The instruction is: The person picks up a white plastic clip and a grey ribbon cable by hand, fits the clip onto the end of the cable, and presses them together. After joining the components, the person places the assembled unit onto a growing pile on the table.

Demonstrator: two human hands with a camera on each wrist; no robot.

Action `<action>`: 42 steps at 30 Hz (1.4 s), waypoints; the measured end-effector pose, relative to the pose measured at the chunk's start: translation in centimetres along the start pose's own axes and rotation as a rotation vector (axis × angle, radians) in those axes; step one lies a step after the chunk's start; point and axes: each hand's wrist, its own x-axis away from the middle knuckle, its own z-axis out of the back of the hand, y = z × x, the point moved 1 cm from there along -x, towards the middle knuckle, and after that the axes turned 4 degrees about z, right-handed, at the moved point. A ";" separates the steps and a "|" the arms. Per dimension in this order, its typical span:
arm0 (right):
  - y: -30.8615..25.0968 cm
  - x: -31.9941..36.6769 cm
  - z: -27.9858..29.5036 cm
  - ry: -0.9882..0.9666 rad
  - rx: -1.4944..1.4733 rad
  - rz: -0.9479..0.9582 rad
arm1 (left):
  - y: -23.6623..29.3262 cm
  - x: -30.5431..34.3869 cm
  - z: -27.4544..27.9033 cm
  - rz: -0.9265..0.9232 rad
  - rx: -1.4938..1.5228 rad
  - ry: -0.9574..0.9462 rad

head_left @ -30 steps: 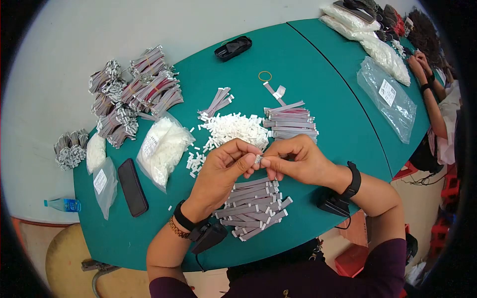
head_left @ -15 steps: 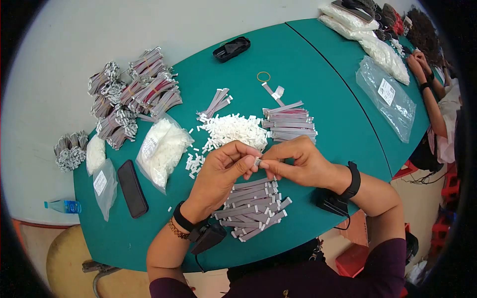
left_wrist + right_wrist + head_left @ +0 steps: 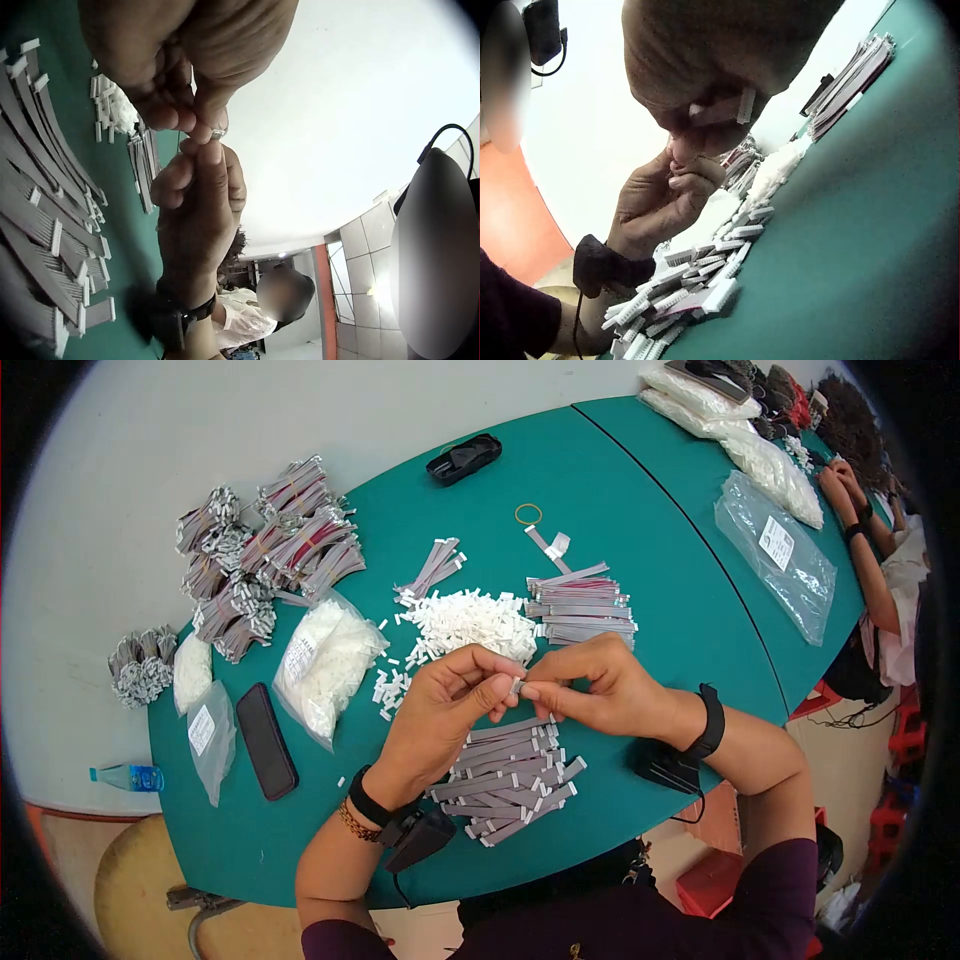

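Connector has barely shifted: with fingers closed, our left hand and right hand pinch it (fiddly work), so we judge this handling unfinished.

The left hand and right hand meet at a small shiny bit. Flat gray wires with white ends lie on the green desk, near little white bits. A person in white is behind.
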 end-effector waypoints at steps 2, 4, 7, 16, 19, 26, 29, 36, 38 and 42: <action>-0.1 0.0 0.0 -0.011 -0.078 -0.079 | 0.0 0.0 0.0 -0.005 0.004 -0.001; -0.1 0.0 0.0 -0.018 -0.158 -0.147 | 0.0 0.0 0.0 -0.005 0.002 0.003; -0.1 -0.1 -0.1 -0.026 -0.262 -0.218 | 0.1 0.0 0.0 -0.016 -0.014 0.000; -0.1 0.0 -0.1 -0.033 -0.279 -0.234 | 0.1 0.0 -0.1 -0.019 -0.023 0.008; -0.1 0.1 -0.2 -0.011 -0.230 -0.176 | 0.0 0.0 -0.1 -0.008 0.022 -0.005; 0.0 0.1 -0.3 0.000 -0.281 -0.211 | 0.1 0.1 -0.1 -0.008 0.022 -0.008; -0.1 0.0 -0.2 -0.014 -0.301 -0.250 | 0.0 0.0 -0.1 -0.036 -0.035 -0.002; -0.1 -0.1 0.1 -0.043 -0.338 -0.313 | 0.1 0.1 -0.3 -0.089 -0.167 0.036; -0.1 -0.1 0.2 -0.056 -0.362 -0.328 | 0.1 0.0 -0.2 -0.071 -0.127 0.017; -0.4 -0.2 0.1 -0.055 -0.378 -0.341 | 0.0 0.0 -0.2 -0.027 -0.024 -0.016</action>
